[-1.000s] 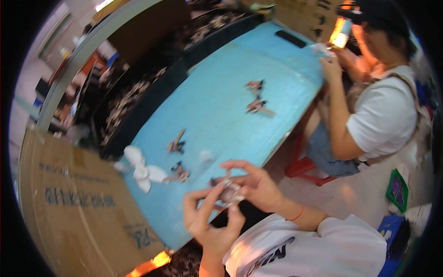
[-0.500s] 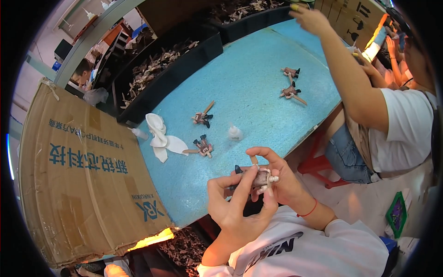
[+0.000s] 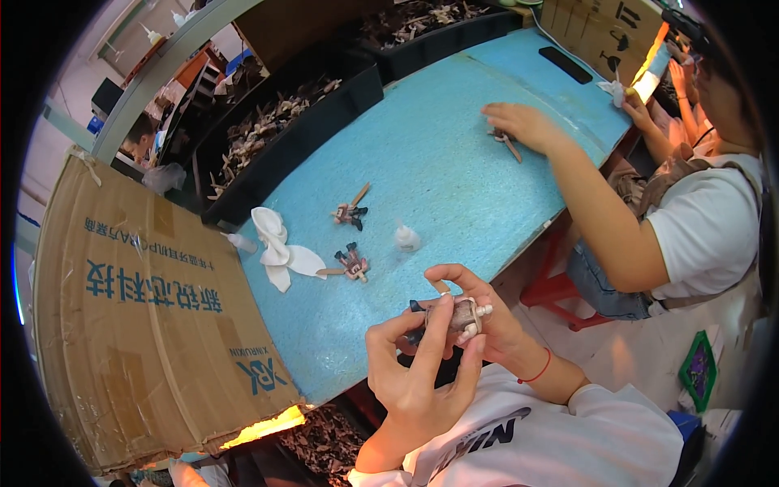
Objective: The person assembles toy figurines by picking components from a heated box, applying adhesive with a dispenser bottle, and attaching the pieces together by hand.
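Observation:
Held between both hands, close to my body, is a small figurine (image 3: 462, 316) with a brown torso, dark boots and a pale knob at one end. My left hand (image 3: 414, 357) pinches it with fingers and thumb from the boot side. Around the knob end, the fingers of my right hand (image 3: 499, 321) curl. A flat tan piece (image 3: 441, 287) sticks up by my right index finger; whether it joins the figurine is hidden. Beyond my hands, a white squeeze bottle (image 3: 407, 238) stands on the blue table (image 3: 438, 162). Two similar figurines lie farther off, one (image 3: 350, 214) behind the other (image 3: 354, 264).
A white cloth (image 3: 274, 243) and another small bottle (image 3: 241, 242) lie at the left, beside a big cardboard box (image 3: 146, 316). Black bins (image 3: 349, 85) full of parts line the back. On the right, a co-worker's hand (image 3: 519, 126) covers figurines near a dark phone-like slab (image 3: 565, 65).
The co-worker's arm has come down from the far edge onto the figurines at the right, uncovering the dark slab. My fingers have shifted slightly around the figurine, which stays held.

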Demonstrator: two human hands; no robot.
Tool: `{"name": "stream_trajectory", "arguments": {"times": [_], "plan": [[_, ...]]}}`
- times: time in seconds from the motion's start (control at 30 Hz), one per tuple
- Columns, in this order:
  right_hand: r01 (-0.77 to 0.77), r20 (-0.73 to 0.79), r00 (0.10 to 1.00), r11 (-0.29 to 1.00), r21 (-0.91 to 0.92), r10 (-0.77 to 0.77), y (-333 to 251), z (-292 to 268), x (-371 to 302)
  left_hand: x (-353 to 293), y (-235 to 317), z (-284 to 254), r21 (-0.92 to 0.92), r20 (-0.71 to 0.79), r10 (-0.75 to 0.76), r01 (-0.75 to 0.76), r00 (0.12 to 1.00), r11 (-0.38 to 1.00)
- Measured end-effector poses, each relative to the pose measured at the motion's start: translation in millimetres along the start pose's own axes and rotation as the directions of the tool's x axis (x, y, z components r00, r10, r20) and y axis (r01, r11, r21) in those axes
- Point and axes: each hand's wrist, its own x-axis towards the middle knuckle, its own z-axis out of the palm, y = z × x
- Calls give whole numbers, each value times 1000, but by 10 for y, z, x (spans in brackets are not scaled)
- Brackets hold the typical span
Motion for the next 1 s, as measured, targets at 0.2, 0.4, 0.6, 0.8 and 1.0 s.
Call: {"name": "stream_trajectory", "arguments": {"times": [0.2, 0.4, 0.6, 0.8, 1.0], "plan": [[44, 129, 990, 996, 83, -55, 16, -109, -4, 26, 6, 5, -35, 3, 6, -6, 1000, 999], [90, 86, 992, 996, -16, -88, -10, -100, -13, 44, -11, 13, -105, 8, -62, 63, 998, 992], [138, 89, 987, 990, -19, -135, 4, -128, -20, 33, -73, 56, -143, 29, -47, 51, 998, 988], [128, 81, 989, 992, -20, -126, 44, -113, 1, 38, -107, 87, -177, -57, -65, 54, 996, 983], [139, 101, 985, 990, 34, -142, 78, -127, 17, 45, -131, 96, -184, -65, -69, 56, 995, 981]]}}
